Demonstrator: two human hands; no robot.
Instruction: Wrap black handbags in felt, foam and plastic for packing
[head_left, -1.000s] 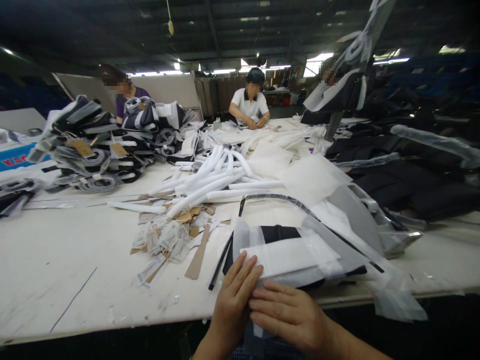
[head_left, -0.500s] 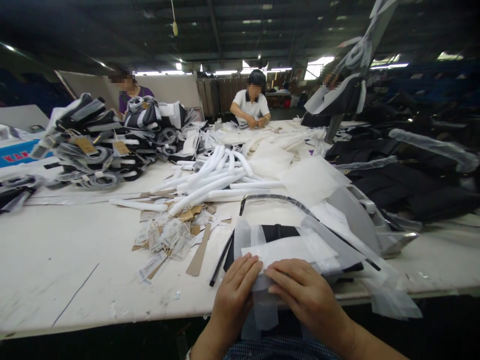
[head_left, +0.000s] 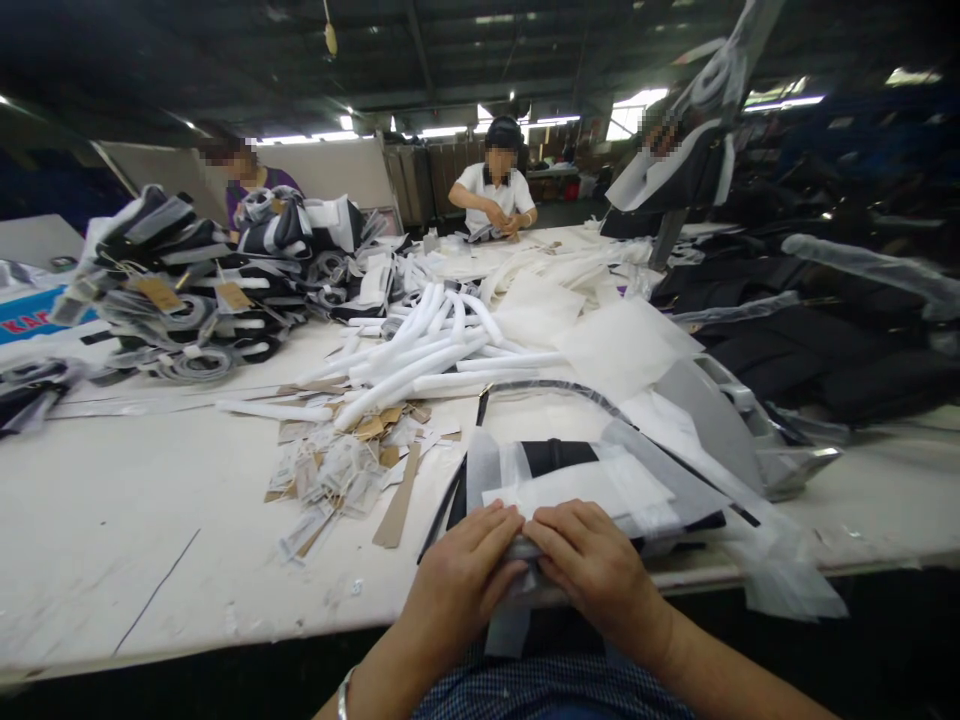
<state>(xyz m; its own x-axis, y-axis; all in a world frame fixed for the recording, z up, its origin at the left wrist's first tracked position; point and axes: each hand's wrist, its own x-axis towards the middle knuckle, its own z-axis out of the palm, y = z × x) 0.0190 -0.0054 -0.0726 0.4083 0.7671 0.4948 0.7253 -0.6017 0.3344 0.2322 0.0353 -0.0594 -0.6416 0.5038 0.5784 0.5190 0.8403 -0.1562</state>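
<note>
A black bag (head_left: 556,456) lies at the table's near edge, partly covered by translucent wrapping and a white foam sheet (head_left: 585,488). Its black strap (head_left: 559,386) arches behind it. My left hand (head_left: 469,565) and my right hand (head_left: 596,570) sit side by side at the bag's front edge. Both have their fingers bent over the white sheet, thumbs underneath, pinching its near edge. Below my hands, translucent wrapping (head_left: 508,632) hangs past the table edge toward my lap. The fingertips partly hide the pinched edge.
Left of the bag lie paper tags (head_left: 337,475) and a brown card strip (head_left: 397,500). White foam tubes (head_left: 427,350) are heaped behind. Wrapped bags (head_left: 187,290) are piled left, black pieces (head_left: 810,350) right. A co-worker (head_left: 495,190) handles something across the table (head_left: 97,570).
My fingers have curled further over the sheet's front edge, with the thumbs now beneath. Less wrapping hangs below them. The co-worker opposite has moved their hands; my view has shifted slightly.
</note>
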